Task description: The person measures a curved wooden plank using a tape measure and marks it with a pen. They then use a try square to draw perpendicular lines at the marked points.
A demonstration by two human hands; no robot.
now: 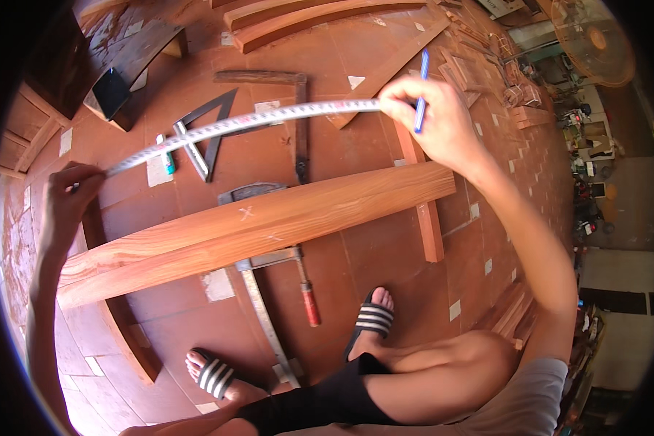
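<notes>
A white measuring tape (269,116) is stretched in the air between my hands, bowing slightly upward. My left hand (69,190) pinches its left end. At the other end, my right hand (432,120) grips the tape and also carries a blue pen (422,91) between its fingers. Below the tape lies a pair of long wooden beams (269,218) side by side, each with a pale cross mark. They rest on wooden supports (430,232) near both ends. A bar clamp (258,291) with a red handle passes under the beams around their middle.
Beyond the beams, a triangular square (212,142), a dark angled frame (301,123) and a small green-labelled bottle (167,156) lie on the tiled floor. A low bench (149,58) holds a dark phone-like object. More timber (305,25) lies at the back; a fan (594,40) stands far right.
</notes>
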